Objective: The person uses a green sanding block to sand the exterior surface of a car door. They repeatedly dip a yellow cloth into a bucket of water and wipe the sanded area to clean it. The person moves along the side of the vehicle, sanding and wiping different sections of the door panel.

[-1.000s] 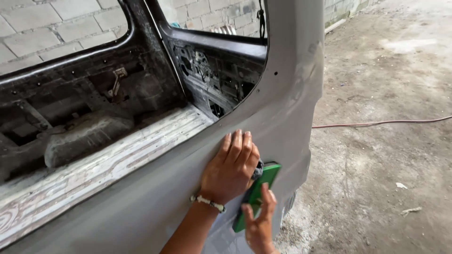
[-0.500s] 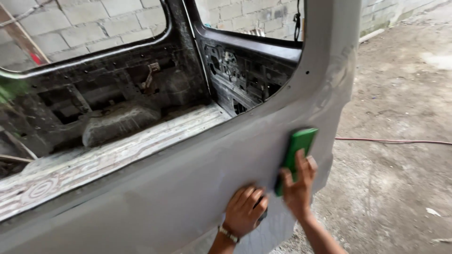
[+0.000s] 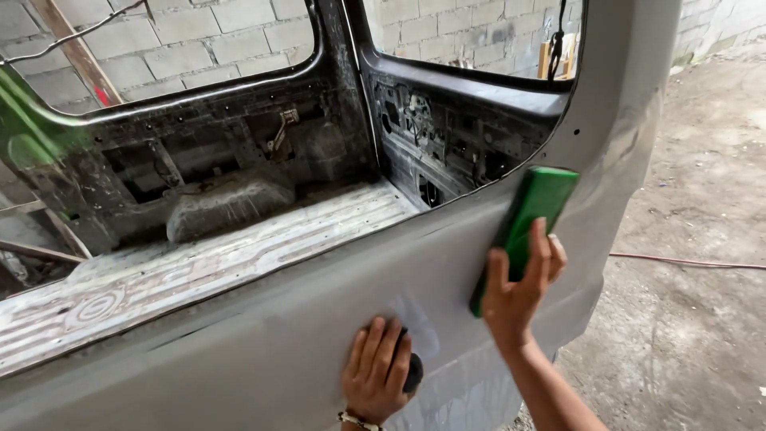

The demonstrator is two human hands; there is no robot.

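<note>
- We find the right hand with fingers clamped on the green sanding block, flat against the grey primed van panel
- Left hand, fingers together, rests on the panel
- Risk: tilting the block could gouge the primer near the door-opening edge

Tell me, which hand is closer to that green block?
The right. The right hand holds the green sanding block flat against the grey car body panel. The left hand lies lower down on the panel, apart from the block, over a small dark object.
</note>
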